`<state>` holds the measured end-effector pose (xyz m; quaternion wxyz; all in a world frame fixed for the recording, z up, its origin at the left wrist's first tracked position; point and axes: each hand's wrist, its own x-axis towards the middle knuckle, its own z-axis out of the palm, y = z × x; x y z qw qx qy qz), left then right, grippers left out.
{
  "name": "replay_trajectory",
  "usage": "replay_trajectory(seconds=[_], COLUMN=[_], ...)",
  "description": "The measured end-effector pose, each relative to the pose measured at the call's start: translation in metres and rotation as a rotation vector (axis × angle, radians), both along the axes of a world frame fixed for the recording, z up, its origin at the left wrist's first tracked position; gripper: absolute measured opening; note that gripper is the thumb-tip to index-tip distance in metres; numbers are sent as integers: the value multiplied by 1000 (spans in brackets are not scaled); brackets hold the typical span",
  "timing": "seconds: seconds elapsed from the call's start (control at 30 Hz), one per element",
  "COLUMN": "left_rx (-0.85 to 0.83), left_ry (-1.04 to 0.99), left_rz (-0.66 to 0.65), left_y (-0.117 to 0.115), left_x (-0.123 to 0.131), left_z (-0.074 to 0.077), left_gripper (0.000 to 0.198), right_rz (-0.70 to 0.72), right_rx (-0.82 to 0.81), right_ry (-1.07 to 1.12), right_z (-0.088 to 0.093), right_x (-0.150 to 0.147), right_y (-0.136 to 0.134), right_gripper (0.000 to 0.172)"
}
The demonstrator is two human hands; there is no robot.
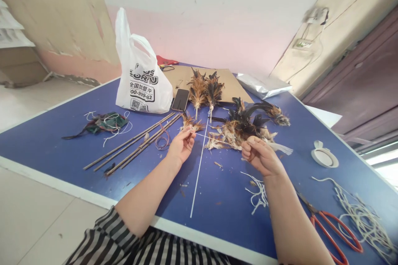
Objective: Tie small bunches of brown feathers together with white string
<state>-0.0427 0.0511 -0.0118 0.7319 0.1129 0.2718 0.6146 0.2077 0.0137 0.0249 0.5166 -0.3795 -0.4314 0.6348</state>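
Your left hand (183, 145) pinches the string (214, 137) at a small feather tuft (188, 120) above the blue table (149, 186), your right hand (258, 155) clenched around it further along, presumably for tension.

The left hand (183, 145) pinches a thin white string (214, 138), drawn straight toward three o'clock into the curled fingers of the right hand (259, 155). A small feather tuft (190, 122) shows at the left hand's twelve o'clock, just past its fingertips; whether it is gripped is unclear. From that hand, thin sticks (133, 145) lie at nine o'clock and a white plastic bag (141, 78) stands at eleven. From the right hand, loose feathers (231, 130) lie at eleven, a tape roll (333, 158) at three, and red-handled scissors (314, 211) between four and five, on the blue bench (149, 182).
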Motion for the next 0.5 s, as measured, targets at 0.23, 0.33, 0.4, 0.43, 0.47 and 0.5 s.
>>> replay_trajectory(seconds=[0.23,0.33,0.4,0.43,0.47,0.5], left_rx=[101,198,264,295,326,361], left_ry=[72,182,294,365,442,519], left_rz=[-48,-155,-218,-251,-294,-353], left_y=[-4,-13,-21,-25,-30,-34], left_x=[-1,8,17,22,29,36], left_z=[5,4,3,3,4,5], left_gripper=[23,25,26,26,25,25], right_rz=[-94,-169,-257,-306,-348,-388], right_rx=[-1,41,91,114,131,148], right_ry=[-49,-64,-71,-80,-102,-141], right_z=[2,11,20,24,29,34], right_x=[21,36,51,60,68,76], right_y=[3,-1,-8,-13,-18,-24], right_gripper=[19,19,21,22,24,25])
